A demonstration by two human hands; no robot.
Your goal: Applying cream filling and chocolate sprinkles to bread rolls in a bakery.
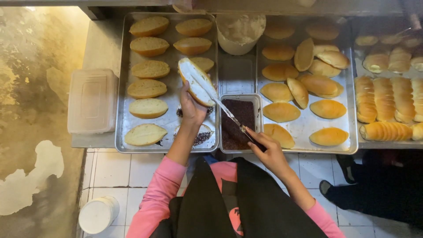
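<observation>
My left hand [192,107] holds up a split bread bun [196,82] with its cut face covered in white cream. My right hand [266,146] grips a long knife [224,109] whose blade lies across the creamed face of that bun. Just below the knife sits a small rectangular tin of dark chocolate sprinkles [238,123]. Under my left hand, on the left metal tray [122,110], lies a bun topped with sprinkles [201,134]. A white tub of cream [240,31] stands at the back between the trays.
Rows of split buns fill the left tray; the right tray [304,128] holds several golden buns. A further tray at the far right holds ridged rolls [385,101]. A clear lidded box [92,100] sits left. A white container [98,214] stands on the tiled floor. Another person's feet [348,176] are at the right.
</observation>
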